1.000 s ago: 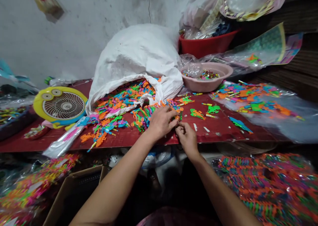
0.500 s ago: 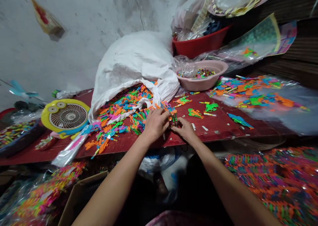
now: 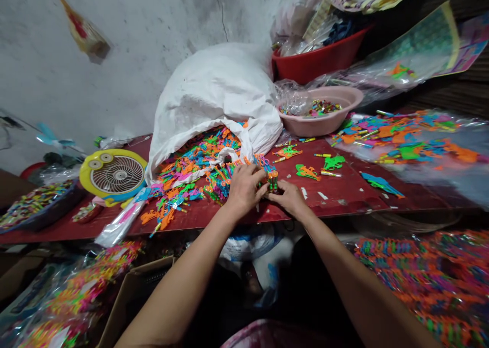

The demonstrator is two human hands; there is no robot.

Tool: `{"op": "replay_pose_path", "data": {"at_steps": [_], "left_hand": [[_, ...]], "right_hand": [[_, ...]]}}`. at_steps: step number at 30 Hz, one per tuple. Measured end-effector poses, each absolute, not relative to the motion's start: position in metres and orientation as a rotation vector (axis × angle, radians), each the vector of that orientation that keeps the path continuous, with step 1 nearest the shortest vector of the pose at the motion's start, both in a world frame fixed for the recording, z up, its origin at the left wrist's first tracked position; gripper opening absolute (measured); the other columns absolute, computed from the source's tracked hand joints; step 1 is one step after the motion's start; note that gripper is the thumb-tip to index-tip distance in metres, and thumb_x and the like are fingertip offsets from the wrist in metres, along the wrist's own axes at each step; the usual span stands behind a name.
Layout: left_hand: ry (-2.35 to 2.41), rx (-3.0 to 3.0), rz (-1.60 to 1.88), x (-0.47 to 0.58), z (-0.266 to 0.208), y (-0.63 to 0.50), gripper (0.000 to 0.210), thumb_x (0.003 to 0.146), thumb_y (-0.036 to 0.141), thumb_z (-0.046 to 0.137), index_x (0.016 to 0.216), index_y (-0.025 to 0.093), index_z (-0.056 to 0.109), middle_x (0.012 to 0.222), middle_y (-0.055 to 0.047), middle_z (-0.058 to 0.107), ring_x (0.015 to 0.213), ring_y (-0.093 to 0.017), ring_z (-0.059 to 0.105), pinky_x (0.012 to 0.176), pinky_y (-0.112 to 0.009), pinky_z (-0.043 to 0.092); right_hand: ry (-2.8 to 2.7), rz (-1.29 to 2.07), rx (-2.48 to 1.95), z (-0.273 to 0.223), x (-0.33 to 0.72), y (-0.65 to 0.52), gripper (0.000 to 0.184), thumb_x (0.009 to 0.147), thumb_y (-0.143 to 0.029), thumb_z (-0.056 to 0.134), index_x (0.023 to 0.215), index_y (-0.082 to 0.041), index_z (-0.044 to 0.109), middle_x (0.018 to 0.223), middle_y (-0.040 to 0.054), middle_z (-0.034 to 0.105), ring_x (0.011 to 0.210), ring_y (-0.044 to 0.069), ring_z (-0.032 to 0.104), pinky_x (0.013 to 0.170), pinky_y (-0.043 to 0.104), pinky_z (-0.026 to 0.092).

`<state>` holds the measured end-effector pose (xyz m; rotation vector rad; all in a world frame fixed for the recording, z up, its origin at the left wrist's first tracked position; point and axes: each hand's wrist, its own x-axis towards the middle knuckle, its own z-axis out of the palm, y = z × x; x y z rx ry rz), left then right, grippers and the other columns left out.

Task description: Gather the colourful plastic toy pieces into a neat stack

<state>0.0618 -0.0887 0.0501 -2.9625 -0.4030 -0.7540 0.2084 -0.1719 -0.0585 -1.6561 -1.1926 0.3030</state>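
Note:
Small bright plastic toy guns [image 3: 272,175] stand packed side by side in a row near the front edge of the red table. My left hand [image 3: 245,187] lies over this row with its fingers curled round it. At the row's right end, the thumb and fingers of my right hand [image 3: 289,199] press in close together; the fingertips are partly hidden. Behind my left hand, a white sack [image 3: 214,90] lies with its mouth towards me, and loose toy guns [image 3: 214,146] spill out of it. Right of my hands lie an orange-green toy gun [image 3: 307,172] and a green one [image 3: 334,162].
A yellow fan [image 3: 120,175] stands at the left, near a dark tray [image 3: 57,205] of small pieces. A pink basin [image 3: 313,126] and a red basin [image 3: 324,60] are at the back right. Bagged toys [image 3: 439,276] lie below the table, with a cardboard box [image 3: 126,287] at left.
The camera has turned slightly left, so the scene sits further right in the picture. Both hands stay at the row of toy guns, with slight finger movement.

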Motion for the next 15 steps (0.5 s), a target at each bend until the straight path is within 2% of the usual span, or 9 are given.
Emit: {"op": "replay_pose_path", "data": {"at_steps": [4,11,15], "left_hand": [[-0.389,-2.973,-0.696,0.0597,0.0522,-0.0856,0.015,0.090,0.035,0.060,0.098,0.023,0.065,0.107,-0.004,0.065,0.098,-0.021,0.055,0.089,-0.036,0.038],[-0.498,-2.952,-0.676,0.0661,0.0490,-0.0865,0.018,0.091,0.037,0.058,0.099,0.022,0.063,0.097,-0.006,0.065,0.095,-0.023,0.056,0.080,-0.034,0.040],[-0.486,-3.012,-0.666,0.0679,0.0489,-0.0840,0.020,0.092,0.039,0.056,0.100,0.022,0.063,0.098,-0.005,0.066,0.094,-0.022,0.056,0.077,-0.032,0.042]], "right_hand": [[-1.208,0.305,-1.646,-0.0587,0.2084,-0.1719,0.019,0.072,-0.031,0.069,0.086,-0.018,0.071,0.080,0.0009,0.063,0.073,0.016,0.055,0.065,0.025,0.038],[-1.214,0.261,-1.641,-0.0610,0.2080,-0.1686,0.014,0.073,-0.031,0.066,0.077,-0.018,0.067,0.072,-0.0002,0.059,0.068,0.015,0.052,0.062,0.025,0.037],[-1.250,0.381,-1.561,-0.0630,0.2160,-0.1699,0.016,0.071,-0.032,0.066,0.078,-0.017,0.067,0.075,0.0001,0.061,0.070,0.015,0.053,0.064,0.025,0.039]]}}
